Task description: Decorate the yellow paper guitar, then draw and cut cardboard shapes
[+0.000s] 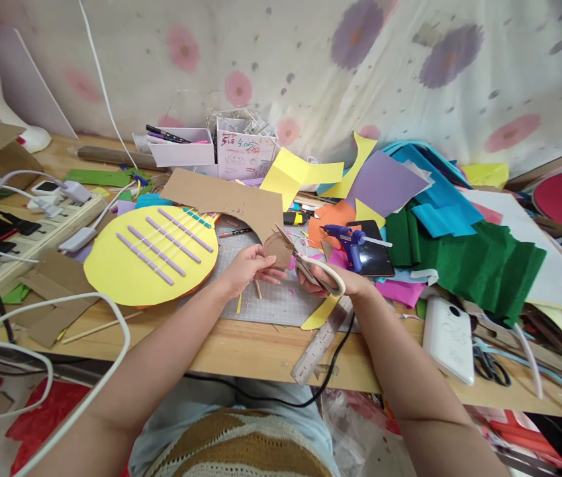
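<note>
My left hand [247,267] pinches the lower edge of a brown cardboard piece [226,197] that stretches up and left over the grey cutting mat [281,301]. My right hand [333,281] is closed around white-handled scissors [321,273], whose blades meet the cardboard beside my left fingers. A yellow paper disc [126,265] with purple strips lies to the left of my left hand. A blue glue gun [347,240] rests just beyond my right hand on a black tablet [378,255].
Coloured paper and green felt [484,258] pile up on the right. A clear ruler [318,344] and a white device [448,338] lie near the table's front edge. A power strip [22,238] with cables sits left. White boxes [211,149] stand at the back.
</note>
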{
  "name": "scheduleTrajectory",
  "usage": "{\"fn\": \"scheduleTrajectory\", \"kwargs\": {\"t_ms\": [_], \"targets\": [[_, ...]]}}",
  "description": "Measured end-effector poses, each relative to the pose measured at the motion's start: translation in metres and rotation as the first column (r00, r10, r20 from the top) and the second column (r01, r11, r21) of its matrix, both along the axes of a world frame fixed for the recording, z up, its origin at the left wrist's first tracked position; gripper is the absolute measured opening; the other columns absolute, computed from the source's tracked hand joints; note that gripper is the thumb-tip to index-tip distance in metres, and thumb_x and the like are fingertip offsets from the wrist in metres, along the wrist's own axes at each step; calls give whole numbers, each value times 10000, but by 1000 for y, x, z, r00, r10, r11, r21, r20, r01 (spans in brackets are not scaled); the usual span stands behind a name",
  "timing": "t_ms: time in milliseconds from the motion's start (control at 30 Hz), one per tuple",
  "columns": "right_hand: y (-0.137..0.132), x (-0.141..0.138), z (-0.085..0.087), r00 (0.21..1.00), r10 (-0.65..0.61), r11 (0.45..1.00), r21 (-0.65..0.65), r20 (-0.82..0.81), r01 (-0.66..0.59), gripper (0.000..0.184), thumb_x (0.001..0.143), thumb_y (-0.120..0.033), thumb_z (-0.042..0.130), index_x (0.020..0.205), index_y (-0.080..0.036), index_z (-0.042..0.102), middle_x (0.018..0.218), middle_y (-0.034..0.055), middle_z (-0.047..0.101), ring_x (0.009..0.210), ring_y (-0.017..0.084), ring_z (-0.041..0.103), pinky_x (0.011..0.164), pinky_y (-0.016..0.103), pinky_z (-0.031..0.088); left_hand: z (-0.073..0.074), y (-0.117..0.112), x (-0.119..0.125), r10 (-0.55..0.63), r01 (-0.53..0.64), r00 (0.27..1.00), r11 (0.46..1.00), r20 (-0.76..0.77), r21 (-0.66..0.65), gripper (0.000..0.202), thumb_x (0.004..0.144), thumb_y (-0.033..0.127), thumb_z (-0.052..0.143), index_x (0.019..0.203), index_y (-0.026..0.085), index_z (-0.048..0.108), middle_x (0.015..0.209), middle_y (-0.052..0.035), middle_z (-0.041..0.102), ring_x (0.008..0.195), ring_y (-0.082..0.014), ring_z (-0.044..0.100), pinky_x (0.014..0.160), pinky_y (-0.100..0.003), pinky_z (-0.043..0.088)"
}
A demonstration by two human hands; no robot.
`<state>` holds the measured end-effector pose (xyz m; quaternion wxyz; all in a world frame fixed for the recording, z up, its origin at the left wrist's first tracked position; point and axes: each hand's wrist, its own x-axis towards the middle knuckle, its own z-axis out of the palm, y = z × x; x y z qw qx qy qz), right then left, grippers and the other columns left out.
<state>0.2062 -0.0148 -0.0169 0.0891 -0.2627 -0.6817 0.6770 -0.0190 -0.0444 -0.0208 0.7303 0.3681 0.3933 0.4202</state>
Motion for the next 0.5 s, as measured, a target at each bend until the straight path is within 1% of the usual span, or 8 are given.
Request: {"fn": "scheduleTrajectory", "kwargs": {"t_ms": [200, 300, 500], "targets": [[-1, -1, 3, 999, -33, 999, 1, 20, 33, 536, 782, -703, 405, 826, -170, 415, 554, -70, 350, 441, 54, 325, 401, 207, 242, 1, 0, 2, 85, -85, 996, 996, -29, 11, 229, 738, 202, 664, 752, 163, 439, 655, -21, 691, 568, -143, 671, 539, -233, 528], [-3, -2, 4, 999, -40, 999, -17, 18, 40, 544, 769, -712, 416, 826, -170, 418, 548, -74, 342, 434, 51, 312, 402, 208, 240, 1, 0, 3, 137, -136, 990, 990, -32, 37, 225, 727, 196, 661, 750, 163, 440, 638, -13, 689, 535, -130, 658, 562, -240, 533], [-2, 0, 1, 998, -26, 997, -78, -58, 21, 513, 797, -677, 419, 847, -167, 418, 558, -79, 340, 430, 35, 288, 396, 180, 227, -1, 0, 4, 215, -210, 976, 972, -44, 103, 285, 658, 275, 707, 750, 159, 464, 596, 17, 661, 494, -111, 624, 557, -244, 525]]}}
